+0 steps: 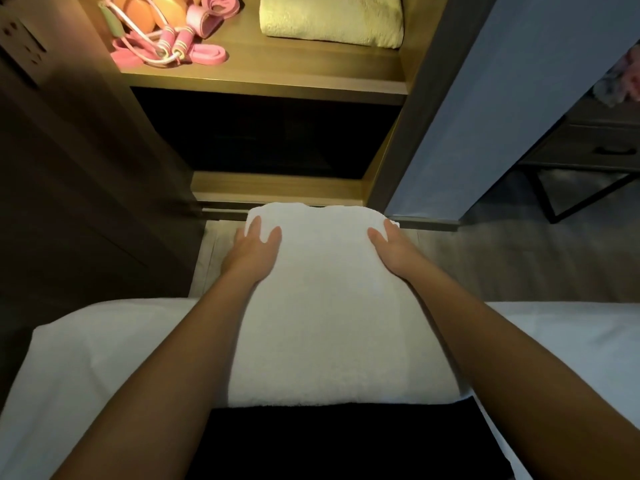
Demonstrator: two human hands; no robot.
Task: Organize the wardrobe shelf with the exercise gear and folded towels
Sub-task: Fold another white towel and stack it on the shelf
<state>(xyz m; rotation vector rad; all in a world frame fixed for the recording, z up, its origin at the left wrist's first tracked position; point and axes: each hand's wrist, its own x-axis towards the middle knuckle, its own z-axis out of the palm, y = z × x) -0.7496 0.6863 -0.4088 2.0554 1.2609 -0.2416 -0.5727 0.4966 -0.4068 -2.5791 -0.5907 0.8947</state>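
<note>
I hold a thick folded white towel [325,306] out in front of me, its far end reaching toward the wardrobe's base. My left hand [254,252] grips its far left edge and my right hand [393,252] grips its far right edge, thumbs on top. Up on the lit wooden shelf [263,77] lies a folded pale yellow towel [332,22] at the right. At the shelf's left sits a heap of exercise gear: a pink jump rope [169,43], pink bands [207,55] and orange pieces [145,15].
A white bed [86,358] spans the foreground, with a black cloth [346,441] under the towel's near end. Below the shelf is a dark compartment [263,140]. A grey-blue wardrobe door [485,116] stands open at right, and a dark drawer unit [595,140] is beyond it.
</note>
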